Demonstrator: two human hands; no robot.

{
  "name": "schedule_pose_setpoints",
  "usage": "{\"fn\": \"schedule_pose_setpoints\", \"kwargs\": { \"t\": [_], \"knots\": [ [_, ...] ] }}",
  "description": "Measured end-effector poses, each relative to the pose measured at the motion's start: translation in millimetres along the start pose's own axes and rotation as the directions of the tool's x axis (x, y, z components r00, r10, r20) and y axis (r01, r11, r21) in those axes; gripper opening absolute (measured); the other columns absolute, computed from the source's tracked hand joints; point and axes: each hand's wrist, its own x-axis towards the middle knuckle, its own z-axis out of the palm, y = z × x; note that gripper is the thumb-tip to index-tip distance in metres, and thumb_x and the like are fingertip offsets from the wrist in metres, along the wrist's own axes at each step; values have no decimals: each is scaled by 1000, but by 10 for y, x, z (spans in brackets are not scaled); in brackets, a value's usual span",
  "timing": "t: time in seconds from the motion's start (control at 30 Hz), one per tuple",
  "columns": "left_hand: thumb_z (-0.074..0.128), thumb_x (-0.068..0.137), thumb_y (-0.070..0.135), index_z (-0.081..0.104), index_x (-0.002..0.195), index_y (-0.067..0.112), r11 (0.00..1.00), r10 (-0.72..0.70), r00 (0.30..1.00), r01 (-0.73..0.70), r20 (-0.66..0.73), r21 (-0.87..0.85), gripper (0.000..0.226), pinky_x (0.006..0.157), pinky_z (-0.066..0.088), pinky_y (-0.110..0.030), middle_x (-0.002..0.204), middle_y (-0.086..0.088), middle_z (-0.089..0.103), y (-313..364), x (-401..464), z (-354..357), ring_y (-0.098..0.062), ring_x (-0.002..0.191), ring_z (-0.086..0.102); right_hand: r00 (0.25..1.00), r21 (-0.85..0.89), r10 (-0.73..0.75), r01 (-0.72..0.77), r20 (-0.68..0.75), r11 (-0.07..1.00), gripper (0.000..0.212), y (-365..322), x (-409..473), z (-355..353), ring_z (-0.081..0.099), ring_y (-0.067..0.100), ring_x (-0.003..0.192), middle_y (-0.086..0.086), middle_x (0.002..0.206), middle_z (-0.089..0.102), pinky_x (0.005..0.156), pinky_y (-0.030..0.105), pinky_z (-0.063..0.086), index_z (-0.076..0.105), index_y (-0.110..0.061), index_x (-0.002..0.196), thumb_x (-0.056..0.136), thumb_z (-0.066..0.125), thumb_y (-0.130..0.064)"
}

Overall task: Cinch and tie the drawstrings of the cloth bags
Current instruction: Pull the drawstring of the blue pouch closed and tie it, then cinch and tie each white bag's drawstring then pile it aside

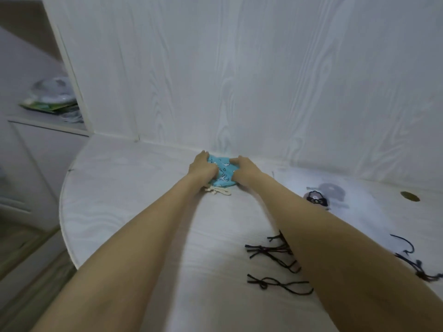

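Arms stretch forward, nearly straight, across the white table (143, 212) to its far edge by the white wood-grain wall panel (239, 68). There the turquoise printed cloth bag (223, 172) lies on the tabletop, just short of the wall, pinched between both hands. The left hand (202, 167) lies on the bag's left side with its fingers curled into the fabric, knuckles up. The right hand (244, 170) grips the right side the same way, fingers bent over the cloth. The bag's cream drawstring (219, 191) trails loose on the table, just beneath the left wrist. Nearer the person, black cords (275, 257) lie scattered under and beside the right forearm, one tied in a bow. A white cloth bag with a dark cartoon print (316, 198) lies flat on the right, well apart from the hands.
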Motion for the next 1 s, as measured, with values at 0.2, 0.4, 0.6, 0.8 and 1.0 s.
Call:
{"fn": "schedule_pose_setpoints", "kwargs": {
  "t": [0.2, 0.4, 0.6, 0.8, 1.0],
  "knots": [
    [56, 77, 13, 49, 129, 21, 974, -14, 999, 23, -42, 226, 53, 104, 29, -40, 140, -3, 39, -21, 109, 8, -30, 131, 29, 999, -200, -32, 23, -41, 979, 57, -48, 140, 44, 29, 29, 136, 10, 150, 27, 108, 30, 29, 39, -14, 141, 88, 60, -7],
    [53, 86, 21, 51, 131, 22, 934, 203, 957, -126, -205, 334, 45, 111, 19, -41, 155, 2, 22, 48, -173, 115, -21, 140, 17, 991, -56, -108, 104, -77, 993, 48, -27, -213, -213, 43, 22, 129, 4, 140, 44, 82, 13, 29, 50, -13, 133, 87, 62, -12],
    [50, 88, 8, 67, 103, 11, 928, 363, 924, -370, -119, -51, 22, 85, 42, -23, 109, -5, 67, 358, -753, 297, -19, 102, 60, 960, -78, -139, 124, -242, 989, 29, 365, -1061, -825, 60, 12, 98, 0, 114, 64, 81, 16, 46, 63, -20, 117, 89, 59, -17],
    [63, 86, 27, 70, 94, 24, 845, 516, 776, -530, 364, -69, 11, 86, 46, -21, 97, 9, 71, 444, -1344, 701, -4, 95, 63, 972, -131, -141, 118, -187, 984, 16, 887, -1706, -1159, 64, 11, 94, -4, 96, 71, 82, 23, 49, 68, -29, 98, 88, 59, -19],
    [74, 75, 44, 72, 99, 29, 852, 428, 756, -521, 495, 58, 28, 89, 43, -22, 101, 10, 70, 328, -1481, 909, -1, 98, 61, 954, -129, -149, 119, -259, 984, 16, 1258, -1923, -1171, 59, 8, 93, -5, 97, 69, 75, 23, 40, 70, -27, 99, 89, 59, -32]
  ]
}}
